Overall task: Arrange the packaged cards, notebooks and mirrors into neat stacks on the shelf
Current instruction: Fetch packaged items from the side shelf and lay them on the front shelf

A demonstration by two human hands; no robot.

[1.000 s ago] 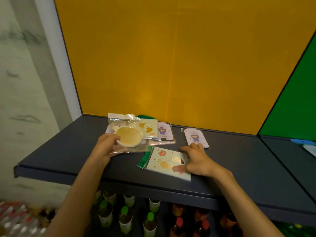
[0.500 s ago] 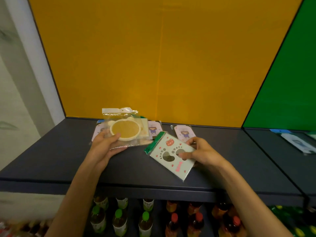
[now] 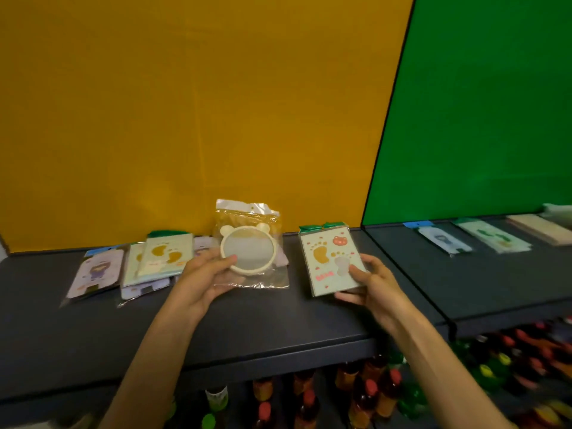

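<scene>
Hands hover above the dark shelf (image 3: 93, 335): left hand (image 3: 204, 280) grips a bagged bear-eared mirror (image 3: 247, 250), right hand (image 3: 376, 287) grips a footprint notebook (image 3: 329, 258). More packets (image 3: 154, 258) lie stacked at left.

**Surroundings of the shelf**

A flat orange-yellow back panel (image 3: 192, 119) is seen beside a flat green back panel (image 3: 483, 113). Below, blurred plastic drink bottles with red and green caps (image 3: 365, 397) are stored upright in rows.
</scene>
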